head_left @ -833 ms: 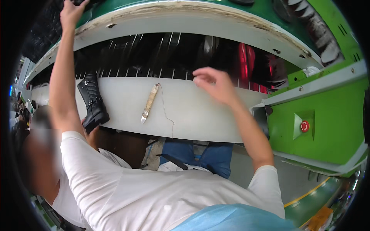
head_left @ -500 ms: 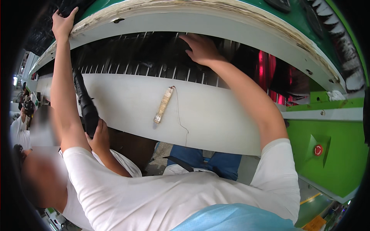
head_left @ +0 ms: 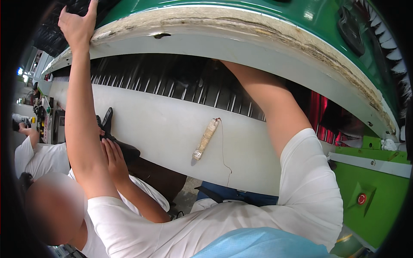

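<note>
My left hand (head_left: pixel 78 28) rests at the upper left with thumb and fingers apart, against the worn edge (head_left: pixel 129 29) of a green-topped upper deck (head_left: pixel 297 10). Dark, creased black material (head_left: pixel 48 39) lies beside it. My right forearm (head_left: pixel 262 88) reaches beneath the deck's pale front panel (head_left: pixel 241 49); the hand is hidden there. Below runs a bed of metal bars (head_left: pixel 172 88) with dark material over part of it. On the white board (head_left: pixel 155 120) in front lies a tape-wrapped stick (head_left: pixel 205 139) with a thin cord (head_left: pixel 224 152).
To my left a co-worker's hand (head_left: pixel 114 157) touches a long black piece (head_left: pixel 107 122). On the right stands a green machine panel (head_left: pixel 376 202) with a red button (head_left: pixel 361 198). Red-lit strips (head_left: pixel 318 114) glow under the deck. White bristle-like teeth (head_left: pixel 389 43) line the far right.
My right hand has gone from above the bars to under the deck, out of sight. My view has shifted, and the co-worker's black piece has turned and sits lower.
</note>
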Demonstrator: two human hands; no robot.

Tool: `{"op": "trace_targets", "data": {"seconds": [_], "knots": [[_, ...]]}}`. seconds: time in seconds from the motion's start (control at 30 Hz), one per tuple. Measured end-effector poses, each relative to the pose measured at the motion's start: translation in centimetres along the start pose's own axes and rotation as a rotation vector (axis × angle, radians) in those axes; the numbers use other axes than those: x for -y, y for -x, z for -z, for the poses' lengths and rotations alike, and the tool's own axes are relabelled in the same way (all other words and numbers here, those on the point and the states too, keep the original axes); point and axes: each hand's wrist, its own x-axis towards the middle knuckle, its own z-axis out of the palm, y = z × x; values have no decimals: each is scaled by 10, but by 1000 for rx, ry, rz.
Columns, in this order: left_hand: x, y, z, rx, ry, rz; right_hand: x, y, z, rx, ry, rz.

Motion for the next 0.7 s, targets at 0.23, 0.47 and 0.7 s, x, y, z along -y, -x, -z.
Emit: {"op": "trace_targets", "data": {"seconds": [0.23, 0.47, 0.7], "knots": [[-9, 11, -7, -116, -40, -7, 26, 24, 94, 124, -168, 132], [-92, -13, 49, 75, -189, -240, 104, 107, 288, 605, -762, -307], [-358, -4, 59, 968, 351, -85, 132, 241, 415, 226, -753, -573]]}}
